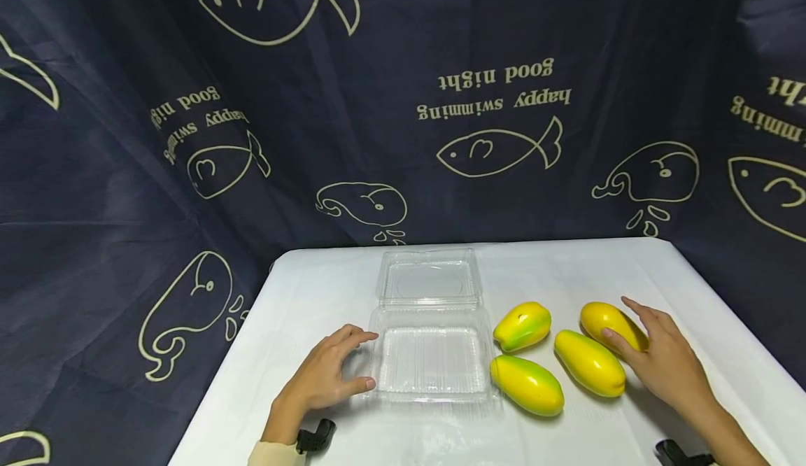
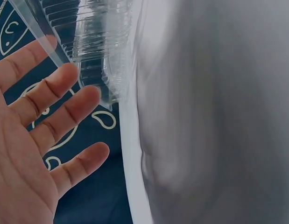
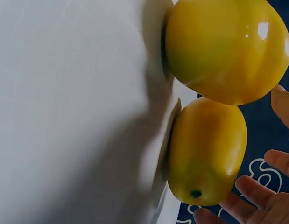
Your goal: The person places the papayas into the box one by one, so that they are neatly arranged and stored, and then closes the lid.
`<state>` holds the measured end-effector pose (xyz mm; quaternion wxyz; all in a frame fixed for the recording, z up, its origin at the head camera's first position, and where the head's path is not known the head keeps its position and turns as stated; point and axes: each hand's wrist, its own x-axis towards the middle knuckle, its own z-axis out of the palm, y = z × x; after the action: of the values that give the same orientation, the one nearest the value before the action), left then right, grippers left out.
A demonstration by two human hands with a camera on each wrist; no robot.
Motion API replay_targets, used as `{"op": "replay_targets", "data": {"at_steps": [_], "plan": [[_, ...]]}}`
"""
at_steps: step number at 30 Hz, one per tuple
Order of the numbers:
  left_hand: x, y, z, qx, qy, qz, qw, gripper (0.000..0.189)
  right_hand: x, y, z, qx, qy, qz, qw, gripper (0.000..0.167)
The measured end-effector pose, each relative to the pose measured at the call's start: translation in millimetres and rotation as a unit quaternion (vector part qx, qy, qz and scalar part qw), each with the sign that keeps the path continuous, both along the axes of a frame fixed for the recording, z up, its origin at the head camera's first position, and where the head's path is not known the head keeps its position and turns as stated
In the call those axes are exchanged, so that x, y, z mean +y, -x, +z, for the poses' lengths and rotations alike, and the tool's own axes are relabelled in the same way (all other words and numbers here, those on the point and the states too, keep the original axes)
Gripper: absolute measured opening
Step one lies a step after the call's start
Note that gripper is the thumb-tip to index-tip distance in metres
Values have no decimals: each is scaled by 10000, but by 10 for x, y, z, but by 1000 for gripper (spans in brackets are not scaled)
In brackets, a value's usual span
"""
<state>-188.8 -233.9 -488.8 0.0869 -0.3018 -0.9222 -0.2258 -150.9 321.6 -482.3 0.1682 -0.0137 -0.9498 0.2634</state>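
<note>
In the head view, four yellow-green papayas lie around three o'clock from the base (image 1: 434,362) of a clear plastic clamshell, whose lid (image 1: 431,276) lies folded back at twelve o'clock. The far-right papaya (image 1: 606,318) should handle as firm and fairly smooth, prone to roll; its weight cannot be judged. Its rounded middle looks the best hold, thumb on one flank and fingers on the other. The clamshell looks light, thin-walled and easily dented or slid, so its rim is the place to take it. The right hand (image 1: 672,362) sits at four o'clock from that papaya, thumb over its near side and fingers spread toward its far side. The left hand (image 1: 326,373) is at nine o'clock from the base, thumb and forefinger parted beside the rim.

In the left wrist view, the clamshell is at eleven o'clock, its ribbed wall looking flimsy. The hand, at nine o'clock, has its fingers fanned, gripping nothing; whether the tips touch the plastic is unclear.

In the right wrist view, a glossy, likely slick papaya with a dark stem spot lies at four o'clock, another above it. The fingers are spread around its outer end; firm contact cannot be told.
</note>
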Motion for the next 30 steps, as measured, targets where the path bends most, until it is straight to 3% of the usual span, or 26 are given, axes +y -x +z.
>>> {"op": "replay_targets", "data": {"at_steps": [10, 19, 30], "plan": [[-5, 34, -67, -538, -350, -369, 9973, 74, 82, 20, -69, -75, 224, -57, 9997, 76], [-15, 48, -82, -1398, -709, -777, 9846, 81, 147, 18, -134, -293, 337, -119, 9989, 79], [-11, 50, -67, -1413, -746, -865, 9834, 83, 150, 54, -164, -212, 245, -102, 9994, 79]]}}
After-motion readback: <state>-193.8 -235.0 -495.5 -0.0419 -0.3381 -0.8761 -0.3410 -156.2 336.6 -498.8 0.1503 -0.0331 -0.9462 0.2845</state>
